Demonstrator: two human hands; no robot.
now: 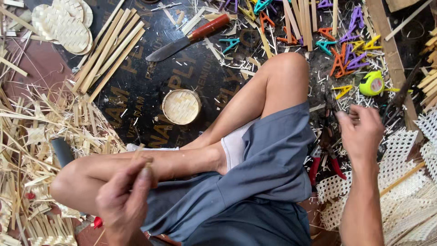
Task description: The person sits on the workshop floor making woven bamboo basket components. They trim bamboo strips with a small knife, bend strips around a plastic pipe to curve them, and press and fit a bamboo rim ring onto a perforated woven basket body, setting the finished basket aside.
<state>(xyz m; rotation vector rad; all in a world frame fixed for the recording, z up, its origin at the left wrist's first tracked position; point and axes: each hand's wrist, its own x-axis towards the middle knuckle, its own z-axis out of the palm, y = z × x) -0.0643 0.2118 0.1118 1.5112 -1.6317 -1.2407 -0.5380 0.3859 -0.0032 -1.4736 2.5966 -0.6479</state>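
Note:
I sit cross-legged on a dark printed board (150,68). My left hand (124,198) is low in front of my left shin, its fingers closed on a short thin bamboo sliver (138,151) that sticks up from the fingertips. My right hand (362,130) hovers at the right with fingers loosely spread and nothing in it, just above red-handled shears (325,157) lying beside my thigh. A small round woven bamboo lid (181,106) rests on the board between my knees.
A knife with a red-brown handle (189,38) lies at the top. Long bamboo strips (109,50) lean at upper left beside woven pieces (63,23). Coloured plastic clips (346,50) and a yellow-green tape measure (372,83) sit upper right. Shavings (36,136) pile left; open-weave mats (400,182) right.

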